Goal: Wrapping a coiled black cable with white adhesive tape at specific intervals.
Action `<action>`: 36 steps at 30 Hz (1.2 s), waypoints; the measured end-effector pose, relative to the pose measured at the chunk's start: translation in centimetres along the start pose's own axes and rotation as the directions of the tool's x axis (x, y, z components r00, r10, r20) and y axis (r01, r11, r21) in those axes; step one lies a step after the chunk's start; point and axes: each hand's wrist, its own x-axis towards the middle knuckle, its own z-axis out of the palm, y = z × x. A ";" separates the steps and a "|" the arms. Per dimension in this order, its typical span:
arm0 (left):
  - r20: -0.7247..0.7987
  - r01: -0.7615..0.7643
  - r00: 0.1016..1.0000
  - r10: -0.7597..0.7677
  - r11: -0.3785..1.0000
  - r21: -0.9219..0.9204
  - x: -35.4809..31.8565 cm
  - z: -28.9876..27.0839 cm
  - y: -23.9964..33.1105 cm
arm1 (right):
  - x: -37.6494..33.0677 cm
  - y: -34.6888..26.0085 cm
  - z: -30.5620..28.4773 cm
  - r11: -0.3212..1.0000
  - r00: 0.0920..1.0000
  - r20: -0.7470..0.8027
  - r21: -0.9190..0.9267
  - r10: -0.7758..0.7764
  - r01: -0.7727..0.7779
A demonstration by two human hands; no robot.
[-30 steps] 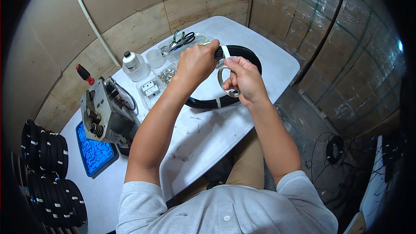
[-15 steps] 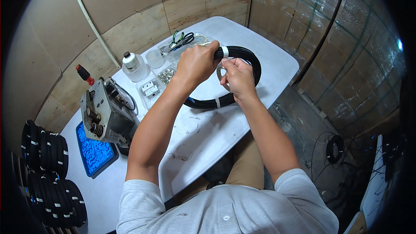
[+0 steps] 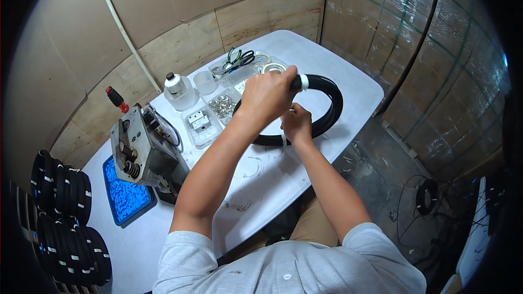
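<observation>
A coil of black cable (image 3: 332, 103) is raised over the white table, bound by a white tape band (image 3: 304, 81) near its top and another band (image 3: 284, 140) at its lower side. My left hand (image 3: 268, 93) is closed around the coil's upper left part, just beside the upper band. Inside the ring, below my left hand, my right hand (image 3: 298, 123) has its fingers curled. What those fingers hold, if anything, is hidden in this view.
Beyond my hands lie tape rolls (image 3: 273, 68), scissors (image 3: 243, 60) and a tray of metal parts (image 3: 222, 106). A white-capped bottle (image 3: 175, 85), a metal press (image 3: 143, 149) and a tray of blue pieces (image 3: 126, 196) stand left. Finished-looking black coils (image 3: 62, 185) are stacked far left.
My right hand has moved down from the upper band and turned; the tape ring seen at its fingers is now out of sight. My left hand still holds the coil.
</observation>
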 end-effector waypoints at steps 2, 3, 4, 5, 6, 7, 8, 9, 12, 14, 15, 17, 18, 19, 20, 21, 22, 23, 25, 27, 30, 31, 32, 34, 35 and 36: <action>0.009 0.030 1.000 -0.030 0.999 -0.036 0.2 -0.8 -0.7 | -1.7 -2.4 -1.1 0.999 0.999 0.022 0.028 -0.042 0.041; 0.012 0.025 1.000 -0.025 0.999 -0.044 0.3 -0.4 -1.4 | -1.9 -2.7 -1.5 0.999 0.999 0.014 0.023 -0.037 0.036; -0.004 0.042 0.999 -0.042 0.997 -0.071 0.5 -0.1 -1.8 | -2.2 -3.2 -2.3 0.984 0.992 -0.001 0.129 -0.127 0.126; -0.019 0.067 0.997 -0.069 0.993 -0.093 0.5 0.2 -2.3 | -2.6 -3.9 -2.9 0.949 0.977 -0.016 0.235 -0.213 0.211; -0.093 0.034 0.995 -0.044 0.994 -0.101 0.4 0.6 -2.8 | -3.1 -4.8 -3.6 0.929 0.976 -0.003 0.305 -0.220 0.210; -0.096 0.032 0.994 -0.042 0.994 -0.102 0.5 0.7 -3.0 | -3.4 -5.9 -4.2 0.929 0.975 -0.005 0.304 -0.222 0.213; -0.108 0.012 0.994 -0.023 0.995 -0.095 0.4 0.7 -3.1 | -3.8 -6.8 -4.7 0.907 0.959 -0.032 0.317 -0.281 0.276; -0.119 -0.006 0.993 -0.004 0.996 -0.088 0.3 0.7 -3.2 | -4.1 -7.4 -5.1 0.882 0.940 -0.059 0.329 -0.337 0.337; -0.123 -0.016 0.992 0.007 0.997 -0.072 0.4 1.0 -3.0 | -2.7 -7.0 -6.8 0.853 0.885 -0.104 0.236 -0.454 0.466; -0.133 -0.015 0.991 0.007 0.998 -0.057 0.2 1.0 -3.3 | -2.9 -8.0 -7.1 0.802 0.814 -0.149 0.140 -0.562 0.580; -0.126 -0.002 0.992 -0.005 0.999 -0.051 0.1 0.9 -3.5 | -3.1 -8.5 -7.3 0.802 0.814 -0.148 0.144 -0.562 0.580; -0.120 0.007 0.993 -0.013 0.999 -0.048 0.0 0.9 -3.4 | -3.1 -9.0 -8.2 0.786 0.783 -0.156 0.055 -0.602 0.615; -0.122 0.008 0.992 -0.014 0.999 -0.049 0.0 0.9 -3.4 | -3.1 -9.3 -8.6 0.788 0.781 -0.165 0.040 -0.602 0.615; -0.123 0.011 0.992 -0.017 0.999 -0.050 0.0 0.9 -3.4 | -3.2 -9.6 -9.0 0.787 0.781 -0.165 0.040 -0.602 0.615; -0.124 0.010 0.992 -0.017 0.999 -0.050 -0.1 0.9 -3.4 | -3.3 -10.1 -9.3 0.784 0.771 -0.212 0.038 -0.600 0.620; -0.138 0.013 0.990 -0.021 0.998 -0.056 -0.1 1.0 -3.5 | -3.1 -10.3 -9.6 0.780 0.760 -0.257 0.036 -0.597 0.625; -0.152 0.014 0.988 -0.023 0.998 -0.064 -0.1 1.0 -3.5 | -2.6 -10.2 -10.1 0.729 0.699 -0.295 0.009 -0.652 0.684; -0.153 0.012 0.988 -0.022 0.998 -0.065 -0.2 0.8 -3.7 | -2.4 -9.9 -10.9 0.728 0.697 -0.296 0.007 -0.653 0.685; -0.085 0.113 0.988 -0.131 0.975 -0.192 -0.6 -0.1 -5.0 | -1.8 -9.4 -12.7 0.696 0.676 -0.170 -0.230 -0.717 0.681; -0.071 0.262 0.951 -0.302 0.902 -0.342 -1.4 -0.6 -5.9 | -0.6 -7.4 -13.8 0.723 0.756 -0.071 -0.365 -0.650 0.587; -0.258 0.199 0.882 -0.394 0.808 -0.555 -4.4 2.5 -9.6 | 0.7 -4.8 -12.8 0.733 0.801 -0.028 -0.424 -0.598 0.532; -0.185 0.273 0.847 -0.498 0.707 -0.653 -5.3 3.4 -10.0 | 1.1 -4.6 -12.6 0.748 0.814 0.005 -0.392 -0.581 0.536; -0.220 0.242 0.808 -0.547 0.648 -0.722 -6.6 5.0 -11.0 | 1.2 -4.7 -12.0 0.762 0.823 0.049 -0.350 -0.566 0.545; -0.107 0.223 0.741 -0.663 0.394 -0.892 -8.5 8.0 -11.4 | 2.9 -5.3 -12.0 0.747 0.805 0.084 -0.326 -0.588 0.580; -0.055 0.187 0.716 -0.695 0.268 -0.945 -9.2 9.0 -11.4 | 3.5 -6.2 -11.8 0.729 0.784 0.118 -0.304 -0.610 0.613; -0.094 0.153 0.722 -0.686 0.291 -0.944 -10.0 10.1 -11.3 | 3.7 -7.0 -11.8 0.685 0.749 0.148 -0.320 -0.646 0.654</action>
